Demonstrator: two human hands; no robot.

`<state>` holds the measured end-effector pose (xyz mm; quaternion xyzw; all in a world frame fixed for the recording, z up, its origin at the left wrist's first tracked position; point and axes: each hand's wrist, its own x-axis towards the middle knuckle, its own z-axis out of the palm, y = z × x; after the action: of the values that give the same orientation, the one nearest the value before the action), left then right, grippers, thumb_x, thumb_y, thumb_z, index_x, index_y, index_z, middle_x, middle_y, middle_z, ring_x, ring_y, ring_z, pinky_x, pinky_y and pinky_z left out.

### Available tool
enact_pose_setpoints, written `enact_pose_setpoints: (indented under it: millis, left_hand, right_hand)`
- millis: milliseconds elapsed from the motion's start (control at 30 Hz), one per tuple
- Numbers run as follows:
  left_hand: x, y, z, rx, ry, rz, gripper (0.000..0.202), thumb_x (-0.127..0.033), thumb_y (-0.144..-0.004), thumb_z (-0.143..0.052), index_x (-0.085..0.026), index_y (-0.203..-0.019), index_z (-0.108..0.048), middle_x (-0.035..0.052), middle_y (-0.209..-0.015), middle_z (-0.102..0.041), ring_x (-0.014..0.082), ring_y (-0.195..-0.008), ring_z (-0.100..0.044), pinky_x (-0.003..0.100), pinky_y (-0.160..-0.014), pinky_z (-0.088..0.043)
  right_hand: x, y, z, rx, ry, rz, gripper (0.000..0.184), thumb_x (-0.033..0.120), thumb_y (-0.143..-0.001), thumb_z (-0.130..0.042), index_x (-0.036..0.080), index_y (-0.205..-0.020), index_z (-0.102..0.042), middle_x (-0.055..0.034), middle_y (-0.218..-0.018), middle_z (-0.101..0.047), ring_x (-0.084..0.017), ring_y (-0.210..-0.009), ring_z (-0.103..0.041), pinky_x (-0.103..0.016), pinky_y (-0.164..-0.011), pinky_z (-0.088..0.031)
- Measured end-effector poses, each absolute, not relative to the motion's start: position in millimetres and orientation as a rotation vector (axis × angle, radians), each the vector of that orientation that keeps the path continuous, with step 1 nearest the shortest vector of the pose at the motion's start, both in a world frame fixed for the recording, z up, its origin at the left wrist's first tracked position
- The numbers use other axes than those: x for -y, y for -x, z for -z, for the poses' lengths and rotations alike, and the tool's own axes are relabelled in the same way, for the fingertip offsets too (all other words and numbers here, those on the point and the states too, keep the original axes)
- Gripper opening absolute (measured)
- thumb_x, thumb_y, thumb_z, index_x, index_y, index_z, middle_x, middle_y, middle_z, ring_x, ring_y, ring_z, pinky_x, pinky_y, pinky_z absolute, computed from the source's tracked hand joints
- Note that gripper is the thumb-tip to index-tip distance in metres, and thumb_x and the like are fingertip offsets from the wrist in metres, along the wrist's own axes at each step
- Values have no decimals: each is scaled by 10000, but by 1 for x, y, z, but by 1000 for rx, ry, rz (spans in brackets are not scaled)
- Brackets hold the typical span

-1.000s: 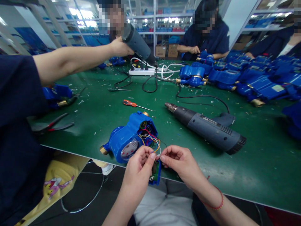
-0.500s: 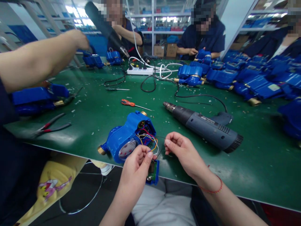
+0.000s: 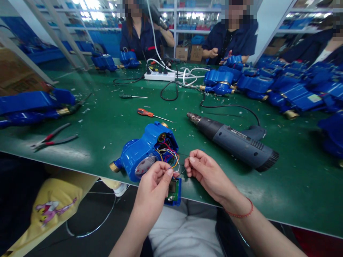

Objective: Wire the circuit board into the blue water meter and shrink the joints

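Observation:
A blue water meter [image 3: 138,148] with its housing open lies at the table's front edge. Coloured wires [image 3: 177,160] run out of it toward my hands. My left hand [image 3: 158,178] is closed in a pinch on the wires, just in front of the meter's dial [image 3: 146,166]. Beneath those fingers a green circuit board [image 3: 174,191] in a blue frame hangs over the edge. To the right, my right hand [image 3: 202,169] pinches a thin dark wire [image 3: 183,154] between thumb and forefinger. The wire ends are hidden by my fingers.
A heat gun [image 3: 235,142] lies to the right, an orange screwdriver [image 3: 146,112] behind the meter, pliers [image 3: 53,138] to the left. A power strip [image 3: 160,76] with cables sits farther back. Many blue meters [image 3: 300,96] crowd the right. Co-workers [image 3: 233,35] sit opposite.
The neighbour's arm at the left has left the view. Across the table, a co-worker's heat gun has swung up and right. My hands keep their pinches, nearly in place.

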<state>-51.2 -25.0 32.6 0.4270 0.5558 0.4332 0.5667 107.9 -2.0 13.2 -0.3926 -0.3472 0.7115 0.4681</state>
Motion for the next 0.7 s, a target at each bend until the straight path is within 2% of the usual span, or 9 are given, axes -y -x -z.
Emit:
enact_pose_setpoints:
  millis: [167, 367, 533, 700]
  left_hand:
    - [25, 51, -33, -1318, -1006, -1013, 187, -344, -780, -607, -168, -764, -548, 16, -700, -691, 47, -410, -347, 188, -404, -246]
    - [25, 52, -30, -1306, -1002, -1007, 183, -346, -791, -606, -172, -770, -554, 14, -687, -686, 54, -415, -348, 193, -405, -244]
    - [26, 52, -30, -1310, -1003, -1003, 162, -327, -798, -606, -172, -768, -567, 13, -687, -681, 51, -409, -346, 193, -401, -240]
    - [26, 53, -31, -1316, -962, -1000, 189, -346, -777, -636, -171, -747, -571, 13, -650, -667, 52, -410, -350, 179, -395, -246]
  right_hand:
    - [4, -108, -15, 845, 974, -1762, 325, 393, -786, -726, 167, -855, -502, 10, -753, -595, -71, -626, -512, -196, -605, -431]
    - [6, -109, -17, 921, 1045, -1787, 340, 423, -766, -734, 135, -880, -594, -15, -753, -592, -83, -632, -519, -200, -583, -431]
    - [8, -111, -13, 1122, 1165, -1701, 363, 469, -767, -719, 129, -728, -599, 3, -628, -561, -70, -532, -472, -196, -505, -384]
    - [9, -108, -11, 1000, 1111, -1742, 337, 439, -746, -750, 129, -733, -617, 1, -635, -561, -71, -547, -465, -202, -520, -371]
